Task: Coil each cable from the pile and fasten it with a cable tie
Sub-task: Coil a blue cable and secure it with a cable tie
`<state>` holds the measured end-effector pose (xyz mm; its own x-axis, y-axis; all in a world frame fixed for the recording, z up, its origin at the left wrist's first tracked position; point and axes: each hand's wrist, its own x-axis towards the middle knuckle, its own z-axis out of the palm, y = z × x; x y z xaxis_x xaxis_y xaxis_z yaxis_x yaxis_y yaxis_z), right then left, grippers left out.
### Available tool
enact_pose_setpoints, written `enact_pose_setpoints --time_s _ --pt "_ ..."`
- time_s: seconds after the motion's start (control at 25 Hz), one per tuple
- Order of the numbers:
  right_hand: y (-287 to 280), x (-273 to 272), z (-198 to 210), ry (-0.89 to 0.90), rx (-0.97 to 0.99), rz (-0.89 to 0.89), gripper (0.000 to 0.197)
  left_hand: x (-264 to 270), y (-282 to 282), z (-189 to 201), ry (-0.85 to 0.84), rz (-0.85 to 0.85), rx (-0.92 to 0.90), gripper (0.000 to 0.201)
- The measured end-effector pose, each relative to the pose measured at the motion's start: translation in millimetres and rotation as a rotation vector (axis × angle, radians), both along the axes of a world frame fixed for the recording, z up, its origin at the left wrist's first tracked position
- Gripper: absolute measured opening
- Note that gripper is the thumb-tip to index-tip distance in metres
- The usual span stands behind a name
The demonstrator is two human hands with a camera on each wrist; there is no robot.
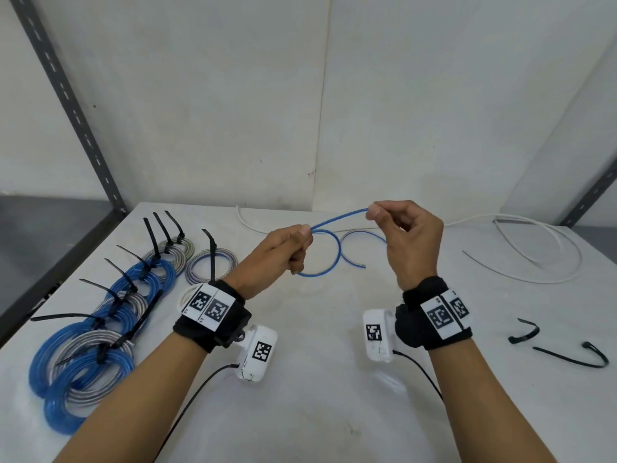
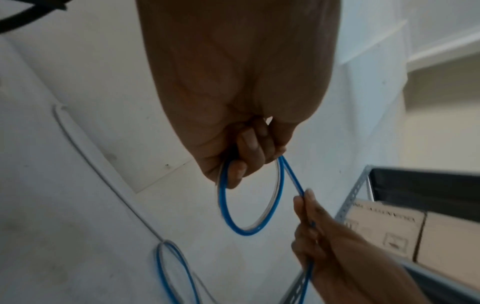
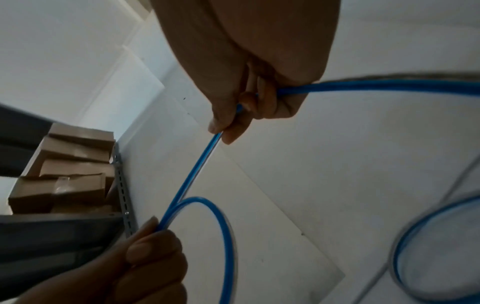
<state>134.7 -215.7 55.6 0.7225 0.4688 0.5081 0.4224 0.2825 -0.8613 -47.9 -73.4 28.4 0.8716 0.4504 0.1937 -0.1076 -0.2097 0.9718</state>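
My left hand [image 1: 283,250] pinches one round loop of smooth blue cable [image 1: 329,253] above the white table [image 1: 317,396]. My right hand [image 1: 405,235] pinches the straight run between thumb and forefinger. Glossy tied coils [image 1: 100,332] lie left; carton [image 2: 384,228] print is unreadable.

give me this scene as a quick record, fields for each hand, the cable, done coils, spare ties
left hand: grips a loop of the blue cable
right hand: pinches the blue cable further along, raised above the table
done coils: tied bundles at the table's left
spare ties: two black, loose at right
white cable: uncoiled, back right
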Motion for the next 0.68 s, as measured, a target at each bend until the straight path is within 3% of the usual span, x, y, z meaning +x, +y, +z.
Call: enact_pose_setpoints --time_s 0.12,0.2,0.32,0.4,0.48,0.68 --pt "2.9 -5.6 -11.1 0.097 0.084 -0.047 0.009 -0.6 9.3 -5.9 -0.021 0.023 -0.064 0.046" --pt "0.7 -0.2 -15.3 0.106 -0.002 -0.011 0.007 -2.5 12.8 -12.0 -0.035 0.045 -0.085 0.04" --pt "-0.3 7.8 -21.2 -0.189 -0.427 0.096 0.005 -4.9 16.2 -13.6 -0.075 0.064 -0.133 0.03" --pt "6.5 -4.5 -18.0 -0.416 -0.433 0.124 0.018 -2.1 18.5 -14.0 -0.091 0.061 -0.156 0.034" --pt "20.1 -24.7 -12.9 -0.343 -0.279 0.206 0.016 4.4 18.3 -13.4 -0.165 0.05 -0.24 0.035" --pt "46.1 -42.0 -25.8 -0.032 -0.086 0.133 0.004 16.2 13.3 -5.9 -0.372 0.055 -0.511 0.033"
